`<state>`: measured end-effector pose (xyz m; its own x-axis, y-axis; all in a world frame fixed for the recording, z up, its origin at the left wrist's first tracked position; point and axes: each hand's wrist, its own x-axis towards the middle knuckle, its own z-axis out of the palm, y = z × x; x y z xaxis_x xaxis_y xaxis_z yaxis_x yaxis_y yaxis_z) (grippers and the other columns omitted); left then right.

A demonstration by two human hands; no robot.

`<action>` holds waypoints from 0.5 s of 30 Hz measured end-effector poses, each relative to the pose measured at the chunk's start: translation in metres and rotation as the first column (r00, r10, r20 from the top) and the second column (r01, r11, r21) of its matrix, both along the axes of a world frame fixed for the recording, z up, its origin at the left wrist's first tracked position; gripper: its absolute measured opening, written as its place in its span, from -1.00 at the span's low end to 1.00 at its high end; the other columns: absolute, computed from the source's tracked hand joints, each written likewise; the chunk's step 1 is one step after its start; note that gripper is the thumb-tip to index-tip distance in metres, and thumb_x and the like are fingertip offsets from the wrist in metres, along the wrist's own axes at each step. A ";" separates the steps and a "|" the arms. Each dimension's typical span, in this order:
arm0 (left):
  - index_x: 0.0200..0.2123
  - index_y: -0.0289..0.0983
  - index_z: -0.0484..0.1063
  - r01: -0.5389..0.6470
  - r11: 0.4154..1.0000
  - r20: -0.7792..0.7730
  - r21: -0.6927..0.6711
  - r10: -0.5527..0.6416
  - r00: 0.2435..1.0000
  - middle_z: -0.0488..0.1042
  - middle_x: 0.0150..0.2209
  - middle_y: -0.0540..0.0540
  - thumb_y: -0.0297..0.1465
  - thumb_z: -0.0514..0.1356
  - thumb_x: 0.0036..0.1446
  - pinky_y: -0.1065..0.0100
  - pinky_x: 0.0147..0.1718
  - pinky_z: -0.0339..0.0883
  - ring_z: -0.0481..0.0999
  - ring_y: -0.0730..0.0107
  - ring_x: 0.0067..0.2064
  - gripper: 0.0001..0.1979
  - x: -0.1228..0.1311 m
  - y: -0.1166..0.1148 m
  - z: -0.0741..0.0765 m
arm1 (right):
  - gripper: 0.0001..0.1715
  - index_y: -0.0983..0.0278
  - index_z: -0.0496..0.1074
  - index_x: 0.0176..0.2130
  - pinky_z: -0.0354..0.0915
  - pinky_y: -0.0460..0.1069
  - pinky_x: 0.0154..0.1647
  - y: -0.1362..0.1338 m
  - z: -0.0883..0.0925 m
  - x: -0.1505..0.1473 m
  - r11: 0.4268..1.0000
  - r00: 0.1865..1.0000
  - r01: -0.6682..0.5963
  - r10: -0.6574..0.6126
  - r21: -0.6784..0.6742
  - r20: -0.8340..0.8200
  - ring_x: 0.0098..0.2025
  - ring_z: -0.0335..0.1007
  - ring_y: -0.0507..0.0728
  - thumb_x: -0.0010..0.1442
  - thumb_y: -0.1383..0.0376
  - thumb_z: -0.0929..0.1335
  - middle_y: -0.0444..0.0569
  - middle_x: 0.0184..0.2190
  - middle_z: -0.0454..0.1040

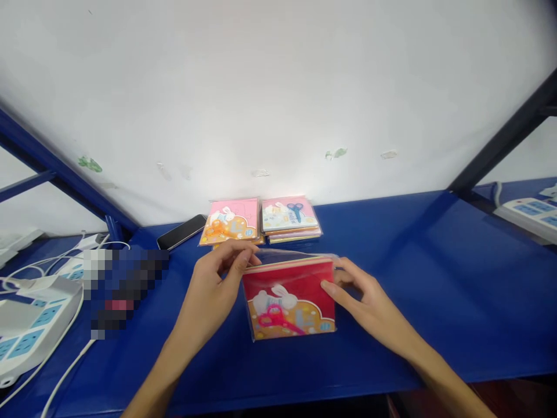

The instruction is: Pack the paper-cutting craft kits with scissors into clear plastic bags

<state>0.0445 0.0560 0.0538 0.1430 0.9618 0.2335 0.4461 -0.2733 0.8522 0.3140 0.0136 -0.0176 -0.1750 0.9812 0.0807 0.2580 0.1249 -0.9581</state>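
Red rabbit-print packet (289,302) in a clear sleeve, lying on the blue surface (391,278) between both hands: left hand (209,296) pinching its upper left corner, right hand (369,307) closed on its right edge. Two stacks of pink packets (261,220) behind, untouched, beside a phone (181,231).

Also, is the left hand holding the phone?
No, the left hand grips the top edge of the red scissors packet, while the black smartphone lies apart on the blue table.
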 end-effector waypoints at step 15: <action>-0.12 -0.30 0.66 0.269 0.905 0.004 -0.330 -0.283 0.959 0.66 -0.24 -0.16 -0.28 0.35 0.11 0.25 -0.23 0.48 0.64 0.22 -0.22 -0.70 -0.003 0.056 -0.067 | -0.61 0.23 0.54 -0.13 0.20 -0.08 -0.53 0.081 -0.017 0.013 0.993 0.937 -0.119 0.119 -0.018 0.329 -0.57 0.33 0.04 0.36 0.00 0.33 -0.19 -0.57 0.45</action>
<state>0.0411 0.1117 -0.0134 0.4164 0.9040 -0.0968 0.4309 -0.1025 0.8966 0.3274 0.0944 -0.0344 -0.3076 0.9515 0.0012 0.5418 0.1762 -0.8218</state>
